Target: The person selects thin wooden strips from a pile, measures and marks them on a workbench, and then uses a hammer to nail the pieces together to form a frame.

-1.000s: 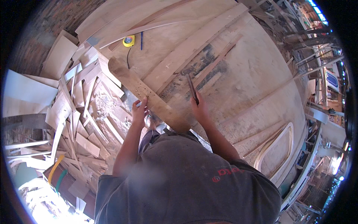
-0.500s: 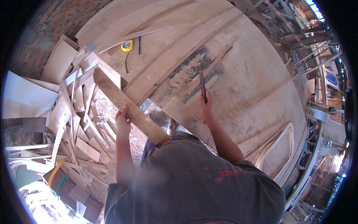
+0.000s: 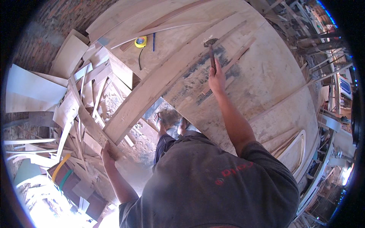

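Note:
My right hand (image 3: pixel 217 81) is closed around the handle of a hammer (image 3: pixel 213 57). The dark hammer head is over a long wooden plank (image 3: pixel 152 85), near the plank's far end. This plank lies slantwise on the large worktable and sticks out past its near left edge. My left hand (image 3: pixel 108 152) grips one end of a curved wooden board (image 3: pixel 88 121), beside the plank's near end. The board points away to the far left, over the scrap. Whether board and plank are joined, I cannot tell.
On the worktable (image 3: pixel 262 83) lie a yellow tape measure (image 3: pixel 140 41), a blue pencil-like stick (image 3: pixel 154 41) and thin wood strips. A rounded pale frame (image 3: pixel 294 152) rests at the right. Wood offcuts (image 3: pixel 61 112) cover the floor at left. My feet (image 3: pixel 159 123) stand below the table edge.
The left hand has moved down and left, swinging the curved board away from my body. The right hand has moved farther out with the hammer. More of the plank shows past the table edge.

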Demonstrator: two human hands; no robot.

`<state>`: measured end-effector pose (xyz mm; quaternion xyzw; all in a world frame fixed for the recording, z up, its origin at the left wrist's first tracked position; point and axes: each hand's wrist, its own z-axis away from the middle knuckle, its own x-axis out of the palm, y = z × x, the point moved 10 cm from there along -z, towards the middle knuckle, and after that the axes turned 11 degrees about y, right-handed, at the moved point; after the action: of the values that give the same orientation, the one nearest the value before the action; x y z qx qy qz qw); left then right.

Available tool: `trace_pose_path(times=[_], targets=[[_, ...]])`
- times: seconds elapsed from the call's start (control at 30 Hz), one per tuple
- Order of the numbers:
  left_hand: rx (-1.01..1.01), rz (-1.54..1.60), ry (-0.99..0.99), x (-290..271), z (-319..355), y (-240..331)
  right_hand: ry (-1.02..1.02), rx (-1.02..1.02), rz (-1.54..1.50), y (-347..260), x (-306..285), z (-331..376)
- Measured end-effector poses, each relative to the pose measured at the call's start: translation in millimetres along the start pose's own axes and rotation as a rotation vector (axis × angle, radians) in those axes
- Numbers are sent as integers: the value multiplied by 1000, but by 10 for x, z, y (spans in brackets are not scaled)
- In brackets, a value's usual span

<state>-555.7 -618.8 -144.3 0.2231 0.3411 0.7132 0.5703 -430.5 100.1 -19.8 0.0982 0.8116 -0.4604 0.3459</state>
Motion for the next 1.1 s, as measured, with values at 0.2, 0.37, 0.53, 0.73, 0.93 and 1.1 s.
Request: trace_pose_path(times=[0.2,0.37,0.53,0.73,0.93,1.1], targets=[[-78,-4,120,-438,41,-129,-119,116,152,-94,149,-39],[-54,32,70,-350,54,-100,-44,-77,151,-224,149,-24],[-59,68,26,-392,-20,-151,-119,8,201,-101,204,-11],[-44,51,65,-336,99,-81,-96,-111,182,-249,147,-5],[-51,24,82,-261,166,-38,-200,-33,350,-19,310,-79],[-19,43,44,-217,184,-29,-10,-169,122,-274,107,-90]])
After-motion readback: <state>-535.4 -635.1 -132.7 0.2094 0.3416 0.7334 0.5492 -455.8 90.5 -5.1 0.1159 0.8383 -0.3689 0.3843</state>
